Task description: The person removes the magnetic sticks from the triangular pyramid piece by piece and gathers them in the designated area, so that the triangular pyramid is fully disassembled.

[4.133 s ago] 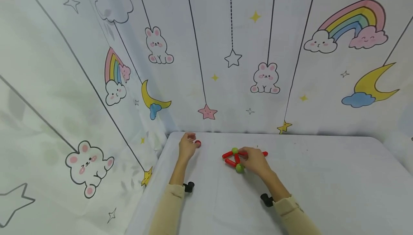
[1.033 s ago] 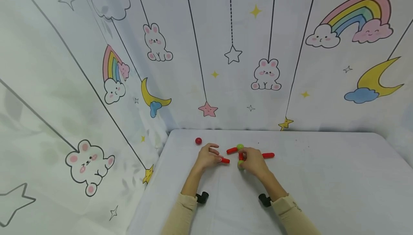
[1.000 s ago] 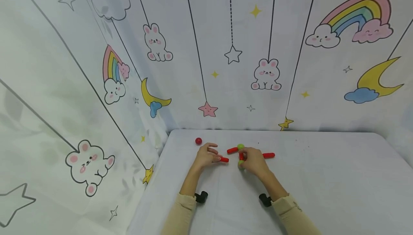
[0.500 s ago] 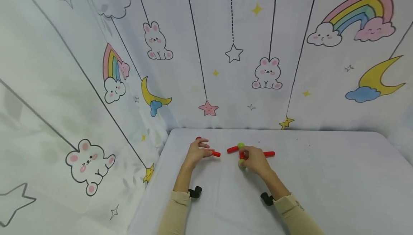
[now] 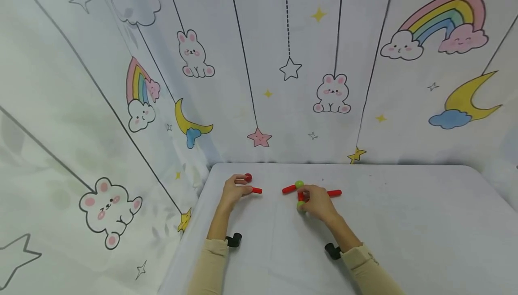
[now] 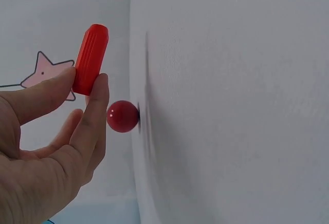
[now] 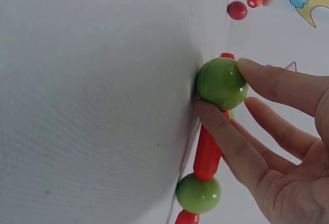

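My left hand (image 5: 234,191) pinches a red ribbed rod (image 6: 91,59) between thumb and fingertips, raised near the table's far left. Just beyond that hand sits a glossy red ball (image 6: 123,116) on the cloth. My right hand (image 5: 319,203) grips a green ball (image 7: 222,84) with thumb and index finger. That ball belongs to a chain of red rods and green balls: a red rod (image 7: 208,149) links it to another green ball (image 7: 198,193). In the head view, a second green ball (image 5: 299,184) bears a red rod (image 5: 289,189) pointing left. My right fingers partly hide the assembly.
A white cloth covers the table (image 5: 404,223). Another red rod (image 5: 334,193) shows to the right of my right hand. Behind the table's far edge hangs a printed curtain (image 5: 283,106) with bunnies, stars and rainbows. Each wrist wears a small black camera (image 5: 234,239).
My left hand left the red ball, took the lower-left red rod by the assembly and carried it back left beside the ball. My right hand shifted onto the near green ball.
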Demonstrator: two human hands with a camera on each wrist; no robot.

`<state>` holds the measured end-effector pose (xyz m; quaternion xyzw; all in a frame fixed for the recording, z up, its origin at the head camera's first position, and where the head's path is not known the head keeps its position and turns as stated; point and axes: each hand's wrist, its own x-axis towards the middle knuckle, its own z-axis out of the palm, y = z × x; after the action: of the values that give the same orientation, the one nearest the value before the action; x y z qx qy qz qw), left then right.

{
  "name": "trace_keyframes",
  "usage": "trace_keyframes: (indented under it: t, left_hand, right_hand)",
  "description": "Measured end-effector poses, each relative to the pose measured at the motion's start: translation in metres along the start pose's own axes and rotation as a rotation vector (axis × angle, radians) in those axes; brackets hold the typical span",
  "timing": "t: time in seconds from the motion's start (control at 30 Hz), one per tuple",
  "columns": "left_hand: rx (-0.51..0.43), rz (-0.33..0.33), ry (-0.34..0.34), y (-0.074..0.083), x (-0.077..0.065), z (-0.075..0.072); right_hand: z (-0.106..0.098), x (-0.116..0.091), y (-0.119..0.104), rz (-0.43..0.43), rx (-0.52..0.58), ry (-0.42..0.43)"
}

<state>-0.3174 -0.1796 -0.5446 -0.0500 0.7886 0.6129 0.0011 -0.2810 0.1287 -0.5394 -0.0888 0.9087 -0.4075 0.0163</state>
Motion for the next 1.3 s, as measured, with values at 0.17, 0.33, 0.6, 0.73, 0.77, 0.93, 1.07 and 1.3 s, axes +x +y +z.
trace_keyframes:
  t: [0.17, 0.33, 0.6, 0.73, 0.77, 0.93, 1.07, 1.3]
  left_hand:
    - [0.009, -0.018, 0.035, -0.003, 0.004, -0.010]
    - [-0.005, -0.049, 0.054, -0.006, 0.011, -0.018]
    - [0.053, -0.064, 0.102, -0.012, 0.017, -0.031]
    - [0.073, -0.067, 0.136, -0.017, 0.018, -0.036]
    - [0.078, -0.070, 0.142, -0.018, 0.019, -0.036]
    - [0.112, -0.078, 0.173, -0.021, 0.019, -0.037]
    - [0.151, -0.075, 0.187, -0.022, 0.020, -0.038]
    - [0.133, -0.067, 0.152, -0.021, 0.019, -0.042]
  right_hand:
    - [0.001, 0.000, 0.000, 0.005, -0.003, -0.001]
    - [0.000, 0.000, -0.001, 0.006, 0.004, 0.004]
    - [0.001, 0.000, -0.002, 0.004, 0.004, 0.002]
    - [0.004, 0.000, -0.001, 0.010, -0.010, -0.005]
    - [0.004, 0.000, 0.000, 0.012, -0.014, -0.005]
    - [0.004, -0.001, -0.001, 0.006, -0.011, 0.002]
    - [0.003, 0.000, -0.002, -0.002, -0.014, 0.009]
    - [0.006, 0.002, -0.001, -0.021, -0.045, 0.011]
